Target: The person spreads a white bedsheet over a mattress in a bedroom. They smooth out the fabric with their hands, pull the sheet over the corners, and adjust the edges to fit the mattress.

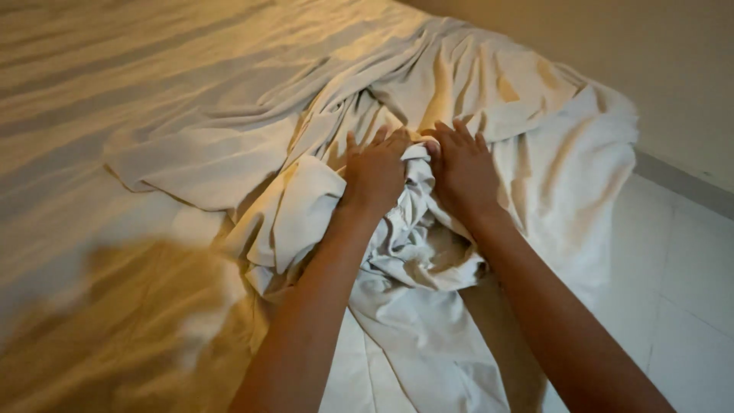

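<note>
A crumpled white bed sheet (pixel 229 164) lies bunched over the near corner of a bed. My left hand (pixel 375 170) presses down into the bunched folds, fingers curled into the cloth. Right beside it, my right hand (pixel 461 164) lies on the same heap with fingers spread and tips dug into the fabric. Both forearms reach in from the bottom edge. A loose tail of the sheet (pixel 428 344) hangs down between my arms.
The mattress (pixel 92 84) stretches away to the left and far side, lit in warm stripes. A pale tiled floor (pixel 680 306) shows at the right, and a plain wall (pixel 657 69) runs behind the bed corner.
</note>
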